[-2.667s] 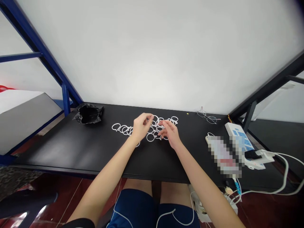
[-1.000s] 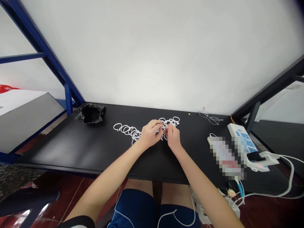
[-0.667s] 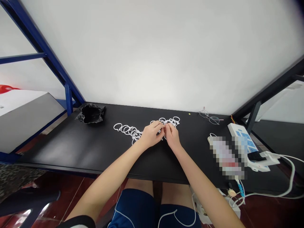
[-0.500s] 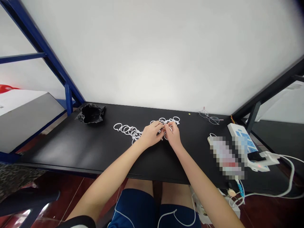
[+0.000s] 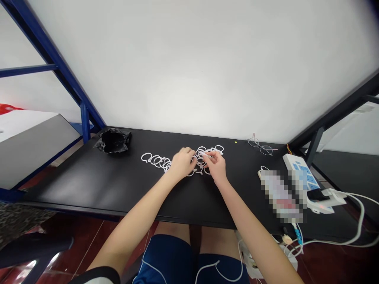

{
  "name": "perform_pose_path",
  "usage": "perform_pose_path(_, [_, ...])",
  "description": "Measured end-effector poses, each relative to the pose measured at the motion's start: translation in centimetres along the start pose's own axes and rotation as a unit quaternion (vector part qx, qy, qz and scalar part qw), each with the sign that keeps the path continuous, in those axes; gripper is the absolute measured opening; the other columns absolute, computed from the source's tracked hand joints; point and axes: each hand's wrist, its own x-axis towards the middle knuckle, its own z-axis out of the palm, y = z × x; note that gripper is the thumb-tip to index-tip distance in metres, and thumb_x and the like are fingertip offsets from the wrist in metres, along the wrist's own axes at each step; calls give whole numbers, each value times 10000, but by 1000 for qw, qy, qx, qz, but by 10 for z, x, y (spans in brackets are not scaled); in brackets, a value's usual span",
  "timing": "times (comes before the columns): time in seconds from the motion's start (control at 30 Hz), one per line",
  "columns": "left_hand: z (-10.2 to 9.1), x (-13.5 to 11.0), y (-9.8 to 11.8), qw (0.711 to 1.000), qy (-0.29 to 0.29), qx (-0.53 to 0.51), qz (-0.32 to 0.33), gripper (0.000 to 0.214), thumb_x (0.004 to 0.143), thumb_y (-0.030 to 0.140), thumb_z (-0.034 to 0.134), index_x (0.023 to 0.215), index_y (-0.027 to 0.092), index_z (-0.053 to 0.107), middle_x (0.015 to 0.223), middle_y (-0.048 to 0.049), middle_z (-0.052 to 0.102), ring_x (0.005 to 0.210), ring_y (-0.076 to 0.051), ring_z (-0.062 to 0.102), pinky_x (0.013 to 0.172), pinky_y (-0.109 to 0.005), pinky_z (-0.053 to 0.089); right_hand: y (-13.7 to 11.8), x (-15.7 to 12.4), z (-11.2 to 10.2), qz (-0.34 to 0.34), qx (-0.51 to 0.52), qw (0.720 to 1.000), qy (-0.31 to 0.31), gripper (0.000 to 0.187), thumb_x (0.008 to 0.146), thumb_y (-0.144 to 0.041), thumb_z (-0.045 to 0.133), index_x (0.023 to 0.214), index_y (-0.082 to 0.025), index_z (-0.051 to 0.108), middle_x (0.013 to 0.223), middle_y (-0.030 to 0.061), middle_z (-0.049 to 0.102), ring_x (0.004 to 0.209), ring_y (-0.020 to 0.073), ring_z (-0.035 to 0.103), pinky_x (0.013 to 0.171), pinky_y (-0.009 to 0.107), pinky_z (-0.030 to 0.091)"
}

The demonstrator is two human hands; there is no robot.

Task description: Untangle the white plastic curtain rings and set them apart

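Observation:
Several white plastic rings (image 5: 155, 160) lie scattered in a band across the middle of the black table (image 5: 89, 181). My left hand (image 5: 182, 163) rests among them with its fingers curled on a white ring at the pile's centre. My right hand (image 5: 216, 165) sits just to the right, thumb and forefinger pinched on a white ring (image 5: 201, 154). The two hands are a few centimetres apart. More rings (image 5: 218, 148) lie beyond my right hand.
A crumpled black bag (image 5: 112, 141) sits at the back left. Glasses (image 5: 262, 146) lie at the back right. A white power strip (image 5: 302, 177) with plugs and cables (image 5: 349, 232) and a pixelated item (image 5: 280, 193) crowd the right side. Blue frame posts (image 5: 84, 122) stand at left.
My hands were pressed together over one ring; now they have drawn slightly apart, the left shifting left. Earlier still, both hands were raised above the pile with looser fingers.

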Motion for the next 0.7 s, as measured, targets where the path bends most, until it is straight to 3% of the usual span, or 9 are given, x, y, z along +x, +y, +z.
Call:
perform_pose_path(0.1, [-12, 6, -22, 995, 16, 18, -92, 203, 853, 227, 495, 990, 180, 637, 966, -88, 654, 943, -233, 591, 839, -351, 478, 0, 0, -1, -13, -22, 1000, 15, 324, 696, -425, 699, 886, -188, 584, 962, 66, 652, 666, 149, 609, 448, 236, 497])
perform_pose_path(0.2, [-22, 10, -41, 988, -29, -1, -149, 197, 792, 216, 521, 942, 191, 645, 908, -64, 660, 910, -236, 604, 830, -366, 479, 0, -1, -2, -17, -50, 998, 15, 321, 731, -457, 668, 887, -184, 601, 919, 67, 650, 671, 154, 601, 430, 224, 467])
perform_pose_path(0.3, [-28, 10, -52, 982, -112, -91, -124, 223, 737, 209, 539, 932, 204, 645, 914, -36, 671, 898, -200, 617, 831, -321, 486, 0, -1, -2, -29, -72, 997, 17, 320, 758, -483, 643, 849, -178, 617, 914, 81, 658, 758, 185, 617, 484, 240, 489])
perform_pose_path(0.43, [-36, 5, -64, 950, -230, -197, -81, 382, 670, 227, 582, 1050, 208, 615, 1054, -48, 664, 990, -201, 615, 823, -293, 498, 0, -1, -3, -46, -83, 995, 32, 292, 785, -462, 623, 847, -177, 635, 920, 86, 671, 848, 210, 625, 584, 277, 516])
perform_pose_path(0.57, [-45, 1, -74, 933, -290, -185, -104, 550, 609, 239, 639, 1154, 237, 566, 1193, -55, 611, 1016, -206, 602, 807, -281, 495, 0, -1, -3, -53, -73, 995, 37, 257, 799, -428, 614, 852, -179, 643, 952, 89, 676, 899, 220, 622, 635, 295, 521])
perform_pose_path(0.7, [-55, -2, -75, 933, -327, -139, -65, 631, 561, 231, 703, 1176, 291, 576, 1187, -31, 600, 1099, -233, 542, 867, -291, 463, 0, -1, -3, -57, -71, 995, 36, 250, 799, -423, 608, 846, -180, 644, 961, 91, 678, 880, 217, 622, 633, 301, 518])
